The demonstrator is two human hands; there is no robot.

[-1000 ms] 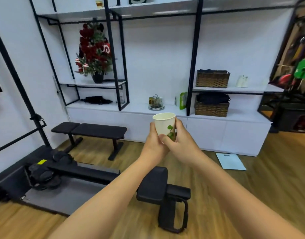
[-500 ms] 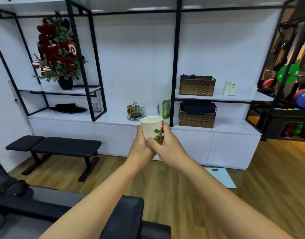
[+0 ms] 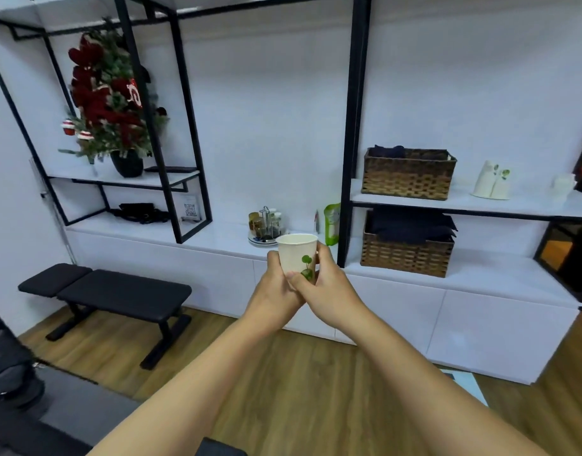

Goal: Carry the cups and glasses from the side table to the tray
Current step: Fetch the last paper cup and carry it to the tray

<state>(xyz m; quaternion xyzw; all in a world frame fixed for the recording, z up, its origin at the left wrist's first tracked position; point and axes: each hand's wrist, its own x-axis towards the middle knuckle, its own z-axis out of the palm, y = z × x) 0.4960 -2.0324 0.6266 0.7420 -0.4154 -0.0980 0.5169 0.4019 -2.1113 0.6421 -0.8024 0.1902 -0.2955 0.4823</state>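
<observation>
Head view, arms extended forward at chest height. I hold a white paper cup with a green leaf print [image 3: 298, 255] upright between both hands, its open rim above my fingers and its base hidden inside my grip. My left hand [image 3: 276, 287] wraps the cup's left side, and my right hand [image 3: 322, 284] closes around the right side, with its thumb lying across the lower front of the cup, over the print; the two hands touch each other below the cup. The cup is in the air, in front of a long white low cabinet [image 3: 414, 311] that runs along the wall. On the cabinet top, just behind the cup in this view, stands a round white plate carrying small glass jars [image 3: 265, 227], and beside it a green pouch [image 3: 331, 223]. To the right, one brown woven basket [image 3: 408, 251] sits on the cabinet and a second woven basket [image 3: 409, 174] on the white shelf above it. Farther right on that shelf lie white paper cups with leaf prints [image 3: 492, 181]. A black padded bench [image 3: 118, 292] stands on the wooden floor at left.
</observation>
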